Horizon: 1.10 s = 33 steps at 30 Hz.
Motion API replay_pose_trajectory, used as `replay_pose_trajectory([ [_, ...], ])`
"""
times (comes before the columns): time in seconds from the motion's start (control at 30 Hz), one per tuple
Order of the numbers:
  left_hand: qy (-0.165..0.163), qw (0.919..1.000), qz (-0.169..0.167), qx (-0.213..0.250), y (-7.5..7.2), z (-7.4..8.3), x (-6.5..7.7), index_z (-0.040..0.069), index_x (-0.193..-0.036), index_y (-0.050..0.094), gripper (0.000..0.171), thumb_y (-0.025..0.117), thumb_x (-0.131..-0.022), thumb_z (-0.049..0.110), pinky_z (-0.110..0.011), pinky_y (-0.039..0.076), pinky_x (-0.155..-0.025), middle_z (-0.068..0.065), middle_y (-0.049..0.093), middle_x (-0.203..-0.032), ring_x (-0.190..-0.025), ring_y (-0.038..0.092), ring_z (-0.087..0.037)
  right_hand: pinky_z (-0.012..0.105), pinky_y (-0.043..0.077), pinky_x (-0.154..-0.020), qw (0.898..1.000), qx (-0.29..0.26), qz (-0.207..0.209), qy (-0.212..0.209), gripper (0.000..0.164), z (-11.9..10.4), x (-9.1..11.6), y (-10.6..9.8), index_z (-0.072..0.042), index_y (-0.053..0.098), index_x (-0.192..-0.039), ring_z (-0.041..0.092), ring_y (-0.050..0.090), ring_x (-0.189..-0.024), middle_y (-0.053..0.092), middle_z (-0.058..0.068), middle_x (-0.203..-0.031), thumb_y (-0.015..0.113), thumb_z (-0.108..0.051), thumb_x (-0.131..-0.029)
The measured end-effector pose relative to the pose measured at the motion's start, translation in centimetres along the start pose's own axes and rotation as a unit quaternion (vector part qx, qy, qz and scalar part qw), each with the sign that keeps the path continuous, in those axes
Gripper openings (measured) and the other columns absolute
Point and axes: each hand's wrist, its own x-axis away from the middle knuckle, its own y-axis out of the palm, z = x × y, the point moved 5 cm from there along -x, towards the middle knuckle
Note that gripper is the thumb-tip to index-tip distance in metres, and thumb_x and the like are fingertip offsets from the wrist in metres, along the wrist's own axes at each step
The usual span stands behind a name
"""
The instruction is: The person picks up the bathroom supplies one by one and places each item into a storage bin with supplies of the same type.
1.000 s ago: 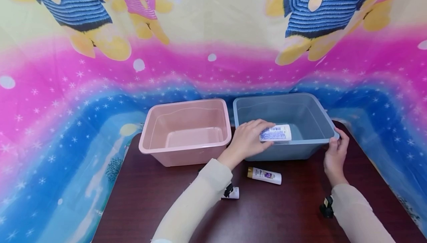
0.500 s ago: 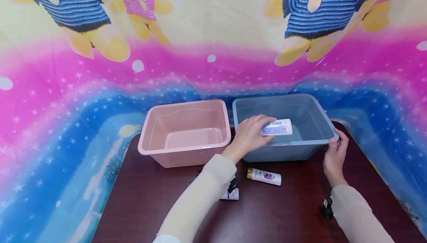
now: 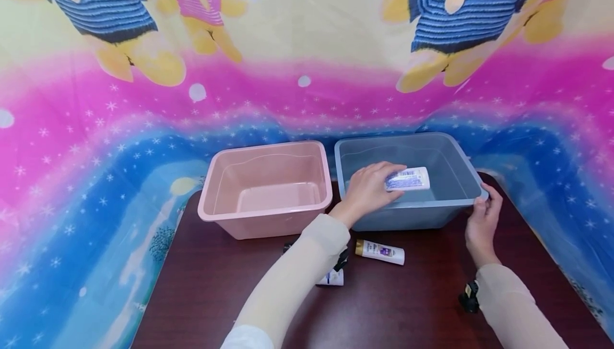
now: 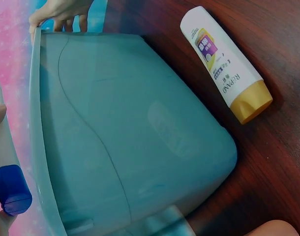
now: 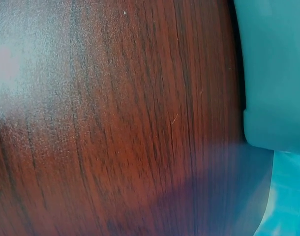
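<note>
My left hand (image 3: pixel 369 189) holds a small white bottle (image 3: pixel 410 178) lying sideways over the front rim of the blue-grey plastic basin (image 3: pixel 408 217). In the left wrist view that bottle's blue cap (image 4: pixel 13 191) shows at the left edge, with fingertips around the body. At the basin's front right corner, my right hand (image 3: pixel 482 226) grips the rim, thumb in front. Just before the basin lies a white bottle with a gold cap (image 3: pixel 384 253), on its side. Another white bottle (image 3: pixel 334 278) is partly hidden under my left forearm.
A pink plastic basin (image 3: pixel 273 226) stands left of the blue-grey one, close beside it. Both are on a dark red-brown wooden table (image 3: pixel 412 311). A printed cloth (image 3: pixel 297 34) with bears hangs behind and at both sides.
My left hand has moved slightly right and up, carrying the white bottle further over the blue-grey basin. My right hand has stayed on the rim.
</note>
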Motion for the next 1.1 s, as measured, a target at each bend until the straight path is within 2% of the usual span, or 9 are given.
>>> replay_pose_trajectory([
  [0.17, -0.006, 1.0, -0.002, -0.002, 0.7, 0.1, -0.7, 0.031, -0.141, 0.055, 0.059, 0.074, -0.087, 0.044, -0.025, 0.045, -0.092, 0.01, 0.059, -0.134, -0.113, 0.056, -0.005, 0.028, 0.036, -0.082, 1.0, 0.002, 0.0, -0.003, 0.05, -0.1, 0.0, 0.0, -0.01, 0.043, -0.144, 0.018, 0.047, -0.106, 0.051, 0.006, -0.125, 0.057, -0.033, -0.101],
  [0.33, -0.014, 0.9999, -0.007, 0.001, 1.2, -0.1, -1.1, 0.031, -0.141, 0.055, 0.059, 0.075, -0.087, 0.043, -0.026, 0.046, -0.091, 0.01, 0.059, -0.134, -0.111, 0.057, -0.006, 0.026, 0.038, -0.081, 1.0, -0.005, 0.001, -0.004, 0.047, -0.2, 0.0, -0.1, -0.012, 0.044, -0.142, 0.017, 0.048, -0.105, 0.051, 0.007, -0.125, 0.056, -0.031, -0.101],
  [0.5, -0.029, 0.9995, -0.009, 0.001, 1.5, -0.3, -1.4, 0.031, -0.14, 0.056, 0.059, 0.076, -0.086, 0.041, -0.027, 0.046, -0.09, 0.008, 0.058, -0.135, -0.111, 0.057, -0.007, 0.026, 0.037, -0.082, 1.0, 0.009, 0.0, -0.008, 0.048, -0.3, 0.0, 0.0, -0.015, 0.045, -0.142, 0.017, 0.048, -0.106, 0.052, 0.006, -0.125, 0.057, -0.034, -0.101],
  [0.67, -0.046, 0.9988, -0.013, 0.014, 1.9, -0.6, -1.5, 0.029, -0.14, 0.057, 0.058, 0.076, -0.086, 0.04, -0.027, 0.047, -0.088, 0.008, 0.058, -0.136, -0.109, 0.058, -0.008, 0.024, 0.038, -0.083, 1.0, 0.008, 0.001, -0.01, 0.048, -0.4, 0.1, 0.0, -0.013, 0.045, -0.142, 0.018, 0.049, -0.107, 0.052, 0.006, -0.126, 0.057, -0.035, -0.101],
  [0.87, -0.054, 0.9984, -0.011, 0.015, 2.3, -1.0, -1.6, 0.029, -0.14, 0.057, 0.057, 0.076, -0.087, 0.039, -0.029, 0.047, -0.088, 0.007, 0.058, -0.135, -0.109, 0.058, -0.009, 0.023, 0.037, -0.084, 1.0, 0.004, 0.001, -0.014, 0.044, -0.5, 0.1, 0.1, -0.019, 0.047, -0.14, 0.018, 0.048, -0.109, 0.052, 0.006, -0.127, 0.057, -0.035, -0.101],
  [1.1, -0.06, 0.998, -0.011, 0.015, 2.8, -1.5, -1.7, 0.029, -0.139, 0.057, 0.056, 0.076, -0.087, 0.039, -0.03, 0.047, -0.091, 0.007, 0.058, -0.135, -0.109, 0.058, -0.009, 0.024, 0.038, -0.086, 1.0, -0.014, 0.001, -0.016, 0.056, -0.3, 0.1, 0.1, -0.009, 0.043, -0.144, 0.019, 0.049, -0.11, 0.053, 0.008, -0.126, 0.06, -0.037, -0.099],
])
